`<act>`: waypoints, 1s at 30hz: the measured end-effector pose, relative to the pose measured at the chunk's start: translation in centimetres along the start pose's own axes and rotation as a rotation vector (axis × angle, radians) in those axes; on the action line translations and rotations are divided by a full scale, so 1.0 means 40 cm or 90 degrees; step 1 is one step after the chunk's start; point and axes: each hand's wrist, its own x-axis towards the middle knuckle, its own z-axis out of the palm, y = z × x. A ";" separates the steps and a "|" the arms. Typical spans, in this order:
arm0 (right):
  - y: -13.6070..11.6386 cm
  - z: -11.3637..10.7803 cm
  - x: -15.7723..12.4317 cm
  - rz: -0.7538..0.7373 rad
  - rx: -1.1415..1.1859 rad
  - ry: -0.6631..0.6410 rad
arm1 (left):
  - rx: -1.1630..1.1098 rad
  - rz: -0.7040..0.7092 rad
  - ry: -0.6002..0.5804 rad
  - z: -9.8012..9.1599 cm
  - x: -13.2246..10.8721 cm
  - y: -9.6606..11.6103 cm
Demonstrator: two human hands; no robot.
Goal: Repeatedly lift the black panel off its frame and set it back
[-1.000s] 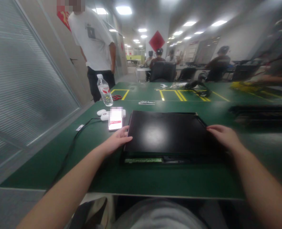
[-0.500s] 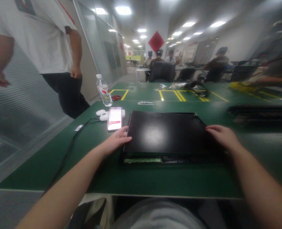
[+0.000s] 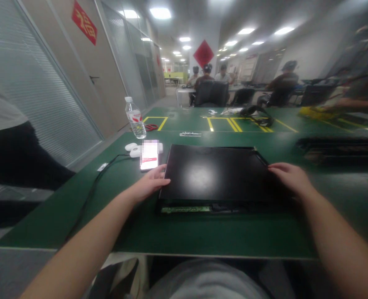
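A glossy black display panel (image 3: 221, 174) lies in front of me over a dark frame, with a bright reflection on its surface. Along its near side a green circuit board strip (image 3: 186, 209) shows. My left hand (image 3: 151, 182) grips the panel's left edge, thumb on top and fingers partly beneath. At the opposite edge my right hand (image 3: 291, 176) is closed on the panel's right side, its fingertips at the upper right part. Fingers under the panel are hidden on both sides.
A lit phone (image 3: 149, 155) stands left of the panel beside a white plug with a black cable (image 3: 93, 182). Behind are a water bottle (image 3: 135, 118), red-handled scissors (image 3: 151, 127) and black headphones (image 3: 258, 115). Dark stacked parts (image 3: 342, 149) lie right on the green table (image 3: 221, 241).
The person walking at the left has moved further left and is mostly out of view, uncovering a door. My hands and the panel have hardly moved.
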 end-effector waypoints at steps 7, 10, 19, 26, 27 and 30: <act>-0.013 -0.005 -0.006 0.008 0.003 -0.005 | 0.000 0.006 -0.002 0.001 0.000 0.000; -0.010 -0.005 -0.005 0.002 -0.001 0.002 | 0.007 0.006 -0.010 0.002 -0.002 0.002; 0.001 0.002 -0.001 -0.012 0.001 0.013 | 0.006 0.026 -0.041 0.004 -0.004 0.003; -0.010 -0.002 -0.005 0.002 -0.006 -0.002 | 0.001 0.034 -0.018 -0.001 -0.002 -0.008; -0.010 -0.002 -0.004 0.000 -0.005 -0.002 | -0.001 0.036 -0.019 -0.002 -0.002 -0.009; -0.005 0.000 -0.002 0.002 -0.001 -0.004 | -0.009 0.032 -0.025 -0.003 -0.003 -0.008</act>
